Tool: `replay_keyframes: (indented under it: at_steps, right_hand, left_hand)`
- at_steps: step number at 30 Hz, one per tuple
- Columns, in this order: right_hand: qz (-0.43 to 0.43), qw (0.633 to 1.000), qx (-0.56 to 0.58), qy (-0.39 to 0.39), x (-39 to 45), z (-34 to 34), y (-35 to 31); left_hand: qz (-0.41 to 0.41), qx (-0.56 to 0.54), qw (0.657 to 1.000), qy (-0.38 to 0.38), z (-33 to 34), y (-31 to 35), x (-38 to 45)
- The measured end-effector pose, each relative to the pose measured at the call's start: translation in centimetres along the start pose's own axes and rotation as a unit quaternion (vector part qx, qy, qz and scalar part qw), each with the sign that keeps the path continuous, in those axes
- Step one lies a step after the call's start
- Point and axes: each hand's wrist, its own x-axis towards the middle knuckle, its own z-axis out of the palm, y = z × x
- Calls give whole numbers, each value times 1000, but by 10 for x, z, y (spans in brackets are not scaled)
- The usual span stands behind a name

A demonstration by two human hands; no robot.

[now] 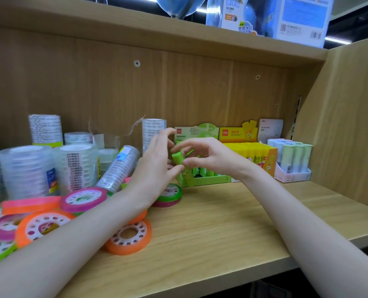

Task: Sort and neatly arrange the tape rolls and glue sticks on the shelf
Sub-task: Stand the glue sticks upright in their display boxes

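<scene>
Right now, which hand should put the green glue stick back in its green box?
The right hand, probably. It pinches the green glue stick and hangs just over the green box. The left hand is beside the stick, nearer the tape rolls.

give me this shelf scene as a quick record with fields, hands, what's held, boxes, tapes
held: green glue stick, tilted, above the green box's front
right hand: pinches the stick
left hand: fingers spread, thumb touching the stick
green box: green sticks inside, one slot looks open
yellow box: right of the green box, full of yellow sticks
pale sticks: in a white tray, far right
clear tape stacks: left, one stack leaning
coloured tape rolls: loose, front left
</scene>
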Motion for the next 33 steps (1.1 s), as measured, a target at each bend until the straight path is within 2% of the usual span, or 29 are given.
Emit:
replay_keyframes:
  at_steps: [2,4,6,8,11,13,22,28,31,33]
  right_hand:
    - [11,1000,-5,14,-1,-3,6]
    - [42,994,-15,97,-1,-10,16]
    - [69,975,-38,207,-2,-14,26]
    - [79,956,-113,258,-2,-14,30]
    - [85,947,-209,227,-1,-8,34]
    - [87,943,-237,216,-1,-4,36]
    - [142,911,-355,153,11,-3,34]
    - [109,928,-334,122,38,-15,12]
    - [129,926,-349,61,58,0,13]
    - [135,923,-354,67,65,6,20]
  left_hand:
    - [22,21,1000,-2,0,-1,0]
    - [57,104,993,-29,-1,-3,-1]
    - [117,260,955,-82,1,-10,-1]
    - [169,358,911,-113,4,-12,-1]
    - [153,399,882,-198,5,-13,-3]
    - [136,413,871,-228,5,-13,-2]
    - [118,403,878,-231,4,-11,-2]
    - [121,394,886,-212,4,-10,-3]
    - [113,396,883,-227,4,-10,-4]
    - [115,392,881,-237,5,-8,-4]
